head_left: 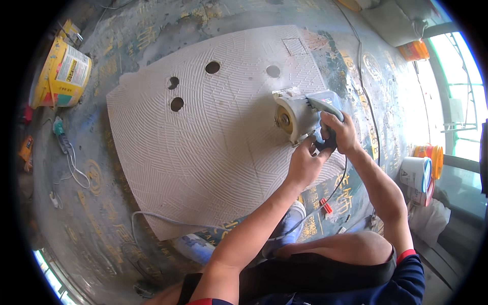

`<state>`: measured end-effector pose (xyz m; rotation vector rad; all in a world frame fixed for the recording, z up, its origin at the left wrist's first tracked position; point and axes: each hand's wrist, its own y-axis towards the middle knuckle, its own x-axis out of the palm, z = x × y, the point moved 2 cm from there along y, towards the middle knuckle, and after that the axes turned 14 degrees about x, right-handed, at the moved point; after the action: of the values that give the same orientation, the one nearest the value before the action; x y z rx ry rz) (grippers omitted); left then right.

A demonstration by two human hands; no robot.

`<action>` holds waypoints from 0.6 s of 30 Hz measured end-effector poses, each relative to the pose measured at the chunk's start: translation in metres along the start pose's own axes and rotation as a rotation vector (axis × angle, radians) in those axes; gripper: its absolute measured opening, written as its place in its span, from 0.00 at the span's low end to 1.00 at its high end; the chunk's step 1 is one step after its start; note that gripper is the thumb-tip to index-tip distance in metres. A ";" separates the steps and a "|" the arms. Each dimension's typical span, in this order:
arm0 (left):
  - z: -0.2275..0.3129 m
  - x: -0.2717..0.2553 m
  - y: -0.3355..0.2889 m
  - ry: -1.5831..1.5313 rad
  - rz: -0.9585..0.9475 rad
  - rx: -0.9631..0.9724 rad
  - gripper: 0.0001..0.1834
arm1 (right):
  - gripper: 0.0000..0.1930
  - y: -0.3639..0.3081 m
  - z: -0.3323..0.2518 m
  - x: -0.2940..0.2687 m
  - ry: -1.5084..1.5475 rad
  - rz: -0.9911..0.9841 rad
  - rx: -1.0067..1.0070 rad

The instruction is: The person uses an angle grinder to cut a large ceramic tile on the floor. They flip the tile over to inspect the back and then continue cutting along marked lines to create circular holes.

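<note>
A hand-held circular saw (302,114) with a pale guard and a round brass-coloured hub rests on a large tile slab (218,162). My right hand (341,133) wraps around its rear handle. My left hand (306,165) grips the lower back of the saw, close beside the right one; its fingertips are partly hidden by the tool. The slab's upper face has combed ridges, several round holes and a small outlined rectangle at the far right corner. From the saw's back a power cord (329,198) runs down past my shoe (292,223).
At the far left stands a yellow bucket (71,71), with a teal-ended power tool (62,134) nearer. White (414,173) and orange buckets (432,155) stand on the right. A dark cable (367,96) crosses the printed floor covering beyond the saw. A small red object (326,206) lies near my shoe.
</note>
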<state>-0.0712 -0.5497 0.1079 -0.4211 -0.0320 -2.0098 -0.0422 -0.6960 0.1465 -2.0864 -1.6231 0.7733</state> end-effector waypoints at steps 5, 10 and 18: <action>0.005 0.013 0.002 -0.387 0.000 -0.053 0.23 | 0.16 0.008 -0.012 -0.011 -0.171 -0.090 -0.027; 0.002 0.026 0.009 -0.569 -0.015 -0.039 0.28 | 0.16 0.024 -0.017 -0.022 -0.234 -0.147 -0.066; -0.009 0.048 0.018 -0.693 0.023 0.040 0.38 | 0.16 0.040 -0.037 -0.030 -0.410 -0.271 -0.079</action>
<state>-0.0772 -0.6016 0.1112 -1.0653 -0.4913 -1.7494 0.0055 -0.7341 0.1565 -1.7814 -2.1271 1.1071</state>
